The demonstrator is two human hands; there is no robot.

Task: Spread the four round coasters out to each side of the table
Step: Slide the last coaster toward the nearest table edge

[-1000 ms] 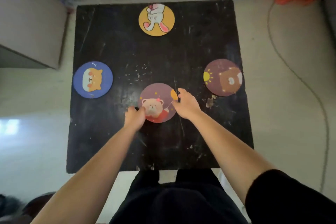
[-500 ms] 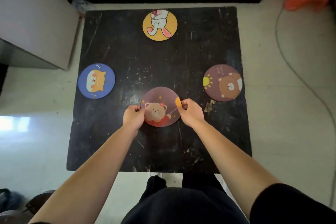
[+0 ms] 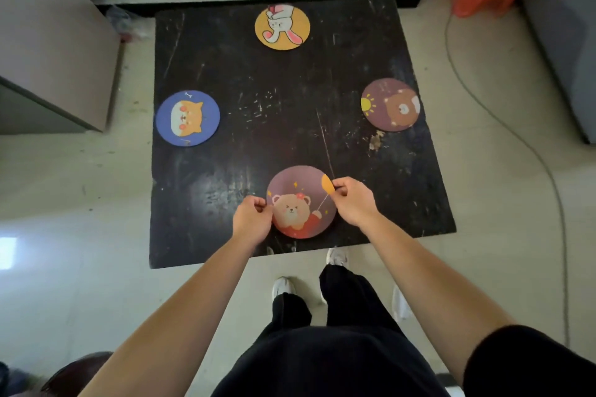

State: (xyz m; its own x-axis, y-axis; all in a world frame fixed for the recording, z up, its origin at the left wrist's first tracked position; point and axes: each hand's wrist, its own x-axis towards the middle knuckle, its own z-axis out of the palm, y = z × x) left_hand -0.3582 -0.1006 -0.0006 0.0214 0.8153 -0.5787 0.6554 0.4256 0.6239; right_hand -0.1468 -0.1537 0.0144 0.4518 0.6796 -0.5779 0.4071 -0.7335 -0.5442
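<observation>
left hand (image 3: 252, 218) pinched, right hand (image 3: 353, 201) pinched — forearms extended

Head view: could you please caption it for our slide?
Both hands, left and right, pinch the bear coaster at the black table's near edge.

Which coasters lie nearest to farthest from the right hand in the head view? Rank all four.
1. Bear-with-balloon coaster, near edge, gripped by the right hand.
2. Brown bear coaster, right side.
3. Dog coaster, left side.
4. Rabbit coaster, far edge.
</observation>
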